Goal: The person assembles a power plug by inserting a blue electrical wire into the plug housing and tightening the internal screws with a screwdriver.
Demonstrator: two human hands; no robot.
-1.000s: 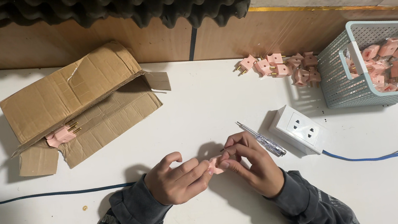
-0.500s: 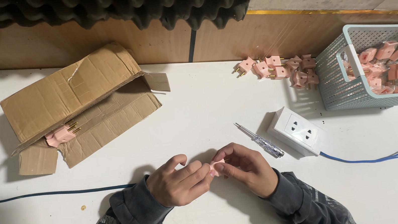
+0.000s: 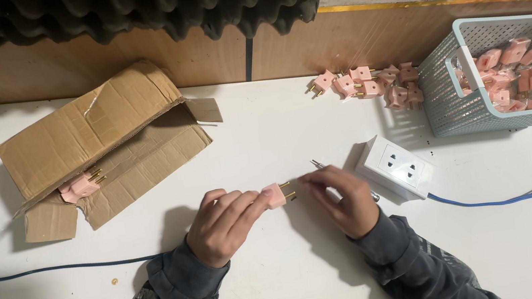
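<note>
My left hand (image 3: 222, 224) pinches a small pink plug (image 3: 276, 195) with two brass pins that point right. My right hand (image 3: 346, 197) sits just right of the plug, its fingertips at the pins, and it holds a thin metal tool (image 3: 317, 164) whose tip sticks out above the fingers. A white socket block (image 3: 398, 166) with a blue cable (image 3: 515, 194) lies right next to my right hand.
A torn cardboard box (image 3: 96, 140) at the left has pink plugs (image 3: 80, 187) in its opening. Several loose pink plugs (image 3: 366, 83) lie near the back wall. A pale blue mesh basket (image 3: 455, 89) at the right holds more plugs. A dark cable (image 3: 57, 268) runs along the left.
My hands have drawn slightly apart, so the pink plug and its brass pins now show between them. My right hand has shifted right, towards the socket block.
</note>
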